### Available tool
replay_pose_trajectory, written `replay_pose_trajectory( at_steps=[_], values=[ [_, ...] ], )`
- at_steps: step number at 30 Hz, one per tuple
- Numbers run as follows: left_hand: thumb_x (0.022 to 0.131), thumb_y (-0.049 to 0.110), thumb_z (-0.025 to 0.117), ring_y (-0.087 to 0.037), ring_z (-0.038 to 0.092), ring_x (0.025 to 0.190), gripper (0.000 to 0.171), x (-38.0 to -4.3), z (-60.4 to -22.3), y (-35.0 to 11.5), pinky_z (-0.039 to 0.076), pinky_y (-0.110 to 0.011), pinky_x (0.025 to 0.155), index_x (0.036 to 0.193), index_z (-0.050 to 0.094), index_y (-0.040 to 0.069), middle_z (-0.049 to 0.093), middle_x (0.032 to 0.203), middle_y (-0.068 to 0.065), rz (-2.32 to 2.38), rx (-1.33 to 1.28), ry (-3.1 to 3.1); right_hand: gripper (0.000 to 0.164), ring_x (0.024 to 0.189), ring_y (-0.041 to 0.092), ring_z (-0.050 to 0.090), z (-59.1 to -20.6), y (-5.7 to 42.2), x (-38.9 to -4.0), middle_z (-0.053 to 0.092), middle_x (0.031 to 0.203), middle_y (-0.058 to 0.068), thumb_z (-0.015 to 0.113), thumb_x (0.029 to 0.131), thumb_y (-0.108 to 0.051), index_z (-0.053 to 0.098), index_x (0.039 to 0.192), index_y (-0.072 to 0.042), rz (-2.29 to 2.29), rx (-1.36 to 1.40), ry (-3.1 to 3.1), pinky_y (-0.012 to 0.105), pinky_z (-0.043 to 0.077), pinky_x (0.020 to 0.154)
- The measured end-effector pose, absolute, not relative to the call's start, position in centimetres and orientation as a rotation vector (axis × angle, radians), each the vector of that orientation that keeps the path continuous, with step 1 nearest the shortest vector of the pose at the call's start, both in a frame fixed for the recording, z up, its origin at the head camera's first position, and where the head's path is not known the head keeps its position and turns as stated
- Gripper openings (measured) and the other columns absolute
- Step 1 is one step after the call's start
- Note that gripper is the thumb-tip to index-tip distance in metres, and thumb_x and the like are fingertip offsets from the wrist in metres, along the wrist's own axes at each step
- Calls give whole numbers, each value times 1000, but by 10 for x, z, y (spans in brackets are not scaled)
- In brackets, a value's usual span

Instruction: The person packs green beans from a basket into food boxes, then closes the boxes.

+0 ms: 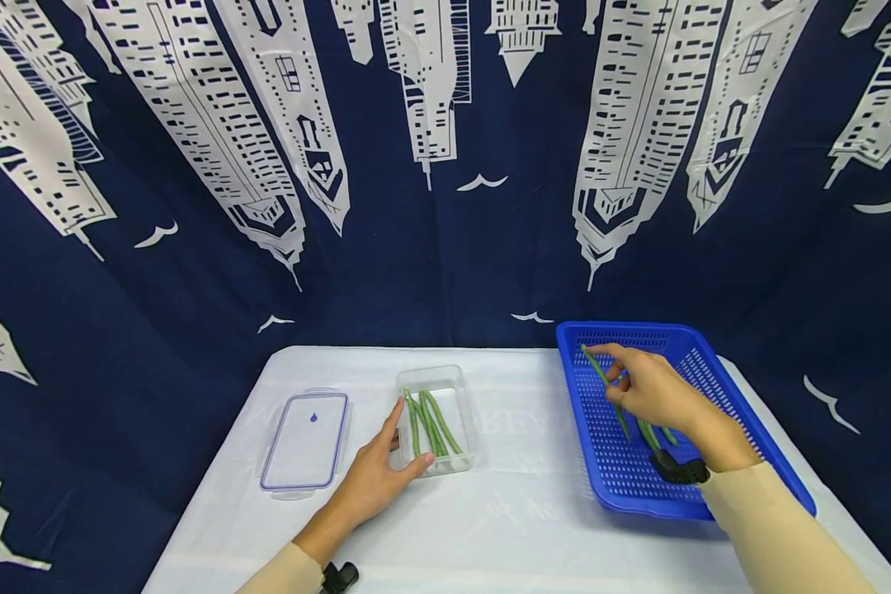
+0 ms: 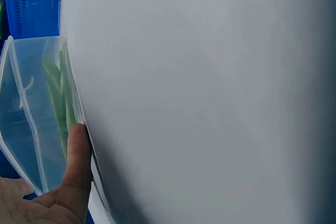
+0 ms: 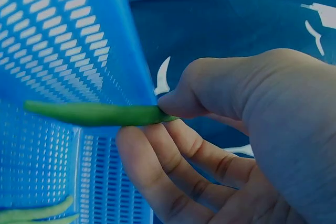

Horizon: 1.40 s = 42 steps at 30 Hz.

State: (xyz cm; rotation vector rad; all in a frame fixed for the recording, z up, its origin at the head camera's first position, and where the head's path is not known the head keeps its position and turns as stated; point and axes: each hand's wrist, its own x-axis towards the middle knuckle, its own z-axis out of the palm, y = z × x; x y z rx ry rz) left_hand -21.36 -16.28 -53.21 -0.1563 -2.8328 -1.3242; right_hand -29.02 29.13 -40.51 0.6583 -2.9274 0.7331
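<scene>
Above the blue basket (image 1: pixel 610 492), my right hand (image 1: pixel 657 392) pinches a green bean (image 3: pixel 89 114) between thumb and fingertips. In the head view that bean slants down from the fingers over the mesh. More green beans (image 3: pixel 37 213) lie on the basket's floor, partly hidden by the hand and wrist in the head view. My left hand (image 1: pixel 379 478) rests against the near left corner of a clear plastic container (image 1: pixel 453 379), index finger extended along its left wall and thumb (image 2: pixel 79 150) at its near wall. Several green beans (image 1: pixel 434 425) lie lengthwise inside the container.
A clear lid with a blue-edged seal (image 1: pixel 304 441) lies flat on the white-covered table (image 1: pixel 520 528), left of the container. The basket stands on the right side of the table. Behind hangs a navy cloth (image 1: pixel 445 264) with white building prints.
</scene>
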Motion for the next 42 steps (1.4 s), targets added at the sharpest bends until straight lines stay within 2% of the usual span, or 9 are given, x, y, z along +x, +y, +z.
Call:
replay_pose_trajectory(
  at_steps=[8, 19, 29, 36, 42],
  values=[
    [104, 63, 85, -45, 68, 154, 110, -213, -530, -164, 53, -71, 126, 189, 22, 30, 61, 169, -31, -1320, -132, -2843, 68, 90, 15, 70, -399, 268, -280, 75, 111, 10, 81, 98, 0, 63, 164, -3, 762, 738, -2904, 27, 55, 68],
    [105, 62, 84, -45, 68, 154, 108, -213, -528, -163, 53, -71, 125, 189, 21, 33, 61, 171, -29, -1315, -121, -2854, 64, 90, 11, 71, -396, 236, -273, 74, 105, 2, 81, 98, 1, 66, 161, -5, 741, 844, -2859, 32, 61, 79],
    [105, 64, 83, -46, 68, 153, 110, -212, -529, -163, 53, -72, 125, 189, 21, 30, 61, 169, -32, -1321, -139, -2849, 67, 84, 5, 69, -402, 197, -270, 75, 106, 3, 78, 96, 3, 68, 161, -9, 833, 968, -2843, 28, 58, 75],
    [104, 65, 83, -47, 69, 151, 110, -210, -528, -161, 55, -71, 123, 189, 23, 28, 62, 167, -34, -1315, -172, -2839, 64, 83, 4, 73, -405, 172, -272, 75, 101, 4, 76, 95, 3, 68, 158, -5, 820, 1101, -2772, 27, 61, 77],
    [104, 65, 83, -45, 70, 151, 110, -212, -532, -161, 54, -70, 125, 189, 22, 30, 62, 168, -32, -1304, -165, -2842, 63, 83, 2, 73, -405, 150, -275, 75, 104, 4, 75, 97, 2, 67, 159, -6, 784, 1150, -2781, 27, 61, 79]
  ],
)
